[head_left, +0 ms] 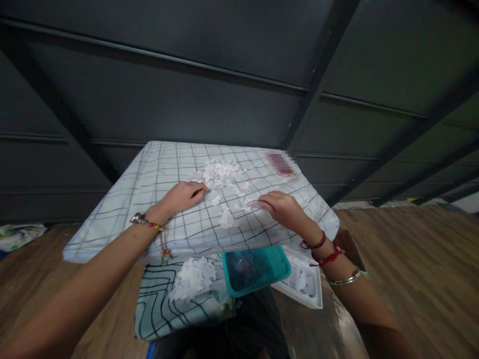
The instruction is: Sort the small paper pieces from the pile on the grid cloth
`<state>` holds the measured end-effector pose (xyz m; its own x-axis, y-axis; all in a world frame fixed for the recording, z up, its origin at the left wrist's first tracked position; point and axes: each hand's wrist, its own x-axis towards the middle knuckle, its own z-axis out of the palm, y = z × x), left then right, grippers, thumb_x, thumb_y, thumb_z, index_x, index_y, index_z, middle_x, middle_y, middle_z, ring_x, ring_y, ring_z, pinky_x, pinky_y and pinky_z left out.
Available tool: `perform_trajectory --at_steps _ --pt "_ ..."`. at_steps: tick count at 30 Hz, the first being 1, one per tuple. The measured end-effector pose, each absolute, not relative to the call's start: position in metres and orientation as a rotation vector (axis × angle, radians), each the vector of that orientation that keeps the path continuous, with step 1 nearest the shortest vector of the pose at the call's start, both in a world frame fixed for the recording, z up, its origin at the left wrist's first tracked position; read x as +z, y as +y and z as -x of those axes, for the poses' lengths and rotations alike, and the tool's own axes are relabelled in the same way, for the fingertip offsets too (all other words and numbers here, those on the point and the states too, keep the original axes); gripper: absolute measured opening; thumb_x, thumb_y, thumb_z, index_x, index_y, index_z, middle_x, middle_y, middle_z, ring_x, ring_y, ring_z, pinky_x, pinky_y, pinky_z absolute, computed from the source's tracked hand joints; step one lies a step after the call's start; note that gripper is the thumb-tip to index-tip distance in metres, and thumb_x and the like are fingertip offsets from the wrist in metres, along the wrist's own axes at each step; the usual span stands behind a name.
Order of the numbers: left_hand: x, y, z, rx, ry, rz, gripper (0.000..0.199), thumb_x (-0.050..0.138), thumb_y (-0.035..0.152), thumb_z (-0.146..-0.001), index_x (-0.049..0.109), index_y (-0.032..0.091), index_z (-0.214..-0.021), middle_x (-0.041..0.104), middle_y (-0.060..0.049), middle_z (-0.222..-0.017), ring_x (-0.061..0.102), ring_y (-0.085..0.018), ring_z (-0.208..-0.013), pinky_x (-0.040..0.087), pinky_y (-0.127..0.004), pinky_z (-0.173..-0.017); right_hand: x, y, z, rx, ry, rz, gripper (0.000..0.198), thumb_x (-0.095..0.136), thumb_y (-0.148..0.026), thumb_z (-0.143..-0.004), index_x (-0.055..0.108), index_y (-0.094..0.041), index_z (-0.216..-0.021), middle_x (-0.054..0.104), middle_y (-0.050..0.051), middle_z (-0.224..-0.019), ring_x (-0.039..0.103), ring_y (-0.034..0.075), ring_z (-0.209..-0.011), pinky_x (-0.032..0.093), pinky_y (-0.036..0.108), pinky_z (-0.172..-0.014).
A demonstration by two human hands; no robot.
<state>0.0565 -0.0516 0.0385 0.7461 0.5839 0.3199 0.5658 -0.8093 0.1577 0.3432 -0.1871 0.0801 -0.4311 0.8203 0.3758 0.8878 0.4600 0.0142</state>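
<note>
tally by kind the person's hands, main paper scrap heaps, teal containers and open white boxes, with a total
Hands: 2 (left hand, right hand)
Paper scrap heaps: 2 (upper heap on the checked tablecloth, lower heap nearer the person)
Teal container: 1
Open white box: 1
Total: 6

Checked cloth point(164, 167): open passage runs left of the paper heap point(220, 172).
Paper heap: blocks the middle.
Pixelated object point(281, 164): occupies the far right corner.
Dark panel point(202, 104): bars the far edge.
Teal tray point(277, 262): crowds space below the near edge.
</note>
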Motion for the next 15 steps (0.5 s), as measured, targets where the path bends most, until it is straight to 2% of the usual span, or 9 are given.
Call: perform_trajectory --at_steps 10,15 --pt "0.039 -0.052 -0.056 0.57 0.94 -2.894 0.03 0.034 0.028 -0.087 0.061 0.016 -0.093 0.065 -0.005 -0.088 0.06 -0.016 -0.078 0.045 -0.026 -0.075 0.086 -0.19 -0.331 -0.38 -2.491 1.615 0.023 0.04 -0.016 -0.086 0.062 -0.014 -0.081 0.061 0.006 -0.073 0.054 0.015 -0.075 0.037 0.025 -0.065" --pt "0.038 -0.052 -0.056 0.574 0.936 -2.895 0.031 0.034 0.028 -0.087 0.061 0.016 -0.094 0.065 -0.005 -0.089 0.06 -0.017 -0.079 0.045 -0.027 -0.076 0.086 -0.193 -0.326 -0.323 -2.487 1.583 0.023 0.039 -0.016 -0.087 0.062 -0.014 -0.083 0.062 0.007 -0.075 0.054 0.015 -0.076 0.037 0.024 -0.064"
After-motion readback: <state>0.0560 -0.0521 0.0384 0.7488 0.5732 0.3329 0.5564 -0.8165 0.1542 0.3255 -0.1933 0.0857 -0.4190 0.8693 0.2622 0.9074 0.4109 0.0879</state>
